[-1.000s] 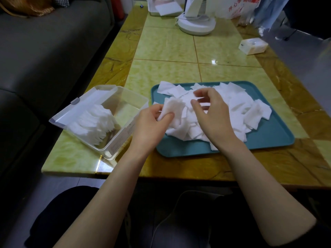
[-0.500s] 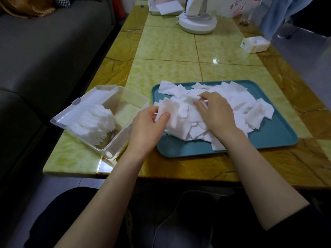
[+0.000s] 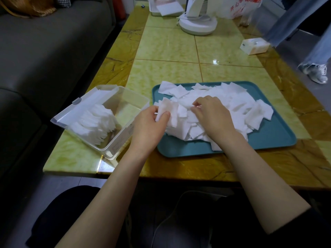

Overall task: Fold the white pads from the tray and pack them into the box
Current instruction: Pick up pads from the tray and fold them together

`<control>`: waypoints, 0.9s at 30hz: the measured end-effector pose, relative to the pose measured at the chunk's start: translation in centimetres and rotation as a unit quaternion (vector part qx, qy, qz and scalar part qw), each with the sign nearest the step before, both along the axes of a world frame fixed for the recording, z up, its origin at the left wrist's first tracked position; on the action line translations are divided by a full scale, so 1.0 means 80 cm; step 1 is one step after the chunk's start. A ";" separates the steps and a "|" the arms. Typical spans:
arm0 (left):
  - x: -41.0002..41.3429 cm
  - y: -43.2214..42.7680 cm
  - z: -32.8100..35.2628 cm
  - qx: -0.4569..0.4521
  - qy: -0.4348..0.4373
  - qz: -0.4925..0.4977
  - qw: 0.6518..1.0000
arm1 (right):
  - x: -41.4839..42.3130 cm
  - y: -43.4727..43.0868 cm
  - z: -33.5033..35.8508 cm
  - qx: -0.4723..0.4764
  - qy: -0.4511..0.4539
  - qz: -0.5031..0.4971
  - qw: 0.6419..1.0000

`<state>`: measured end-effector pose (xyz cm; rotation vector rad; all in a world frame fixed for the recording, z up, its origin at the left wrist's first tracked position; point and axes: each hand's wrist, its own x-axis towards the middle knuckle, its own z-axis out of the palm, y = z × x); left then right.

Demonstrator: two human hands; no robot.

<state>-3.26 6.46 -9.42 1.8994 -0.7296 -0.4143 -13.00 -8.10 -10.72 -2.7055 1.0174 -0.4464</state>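
A teal tray (image 3: 268, 140) lies on the table in front of me with a heap of loose white pads (image 3: 238, 104) on it. My left hand (image 3: 148, 126) pinches one white pad (image 3: 169, 111) between thumb and fingers at the tray's left edge. My right hand (image 3: 213, 117) lies on the heap, its fingertips curled and pinching at a pad near the heap's middle. To the left stands a clear plastic box (image 3: 125, 133) with its lid open, holding a row of folded pads (image 3: 95, 124) at its left end.
A grey sofa (image 3: 44, 59) runs along the table's left side. At the far end stand a white fan base (image 3: 198, 24), a small white box (image 3: 254, 45) and a white tray with paper (image 3: 166, 8). Someone's jeans and shoe (image 3: 315, 72) show at the right.
My right hand came down from above the heap onto the pads and its fingers closed on one. My left hand kept its pad and stayed by the tray's left edge.
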 end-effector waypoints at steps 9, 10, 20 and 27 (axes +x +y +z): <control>0.003 -0.003 -0.005 -0.006 0.012 0.014 1.000 | -0.004 0.041 0.024 -0.046 -0.284 0.052 0.956; 0.003 -0.004 -0.005 -0.007 0.015 0.010 1.000 | -0.004 0.049 0.020 -0.049 -0.279 0.074 0.956; -0.001 -0.009 -0.006 -0.054 0.056 -0.006 0.997 | 0.001 0.073 0.004 -0.031 -0.255 0.150 0.955; -0.005 -0.008 0.001 -0.059 0.087 -0.018 0.994 | 0.004 0.080 0.005 -0.038 -0.280 0.169 0.944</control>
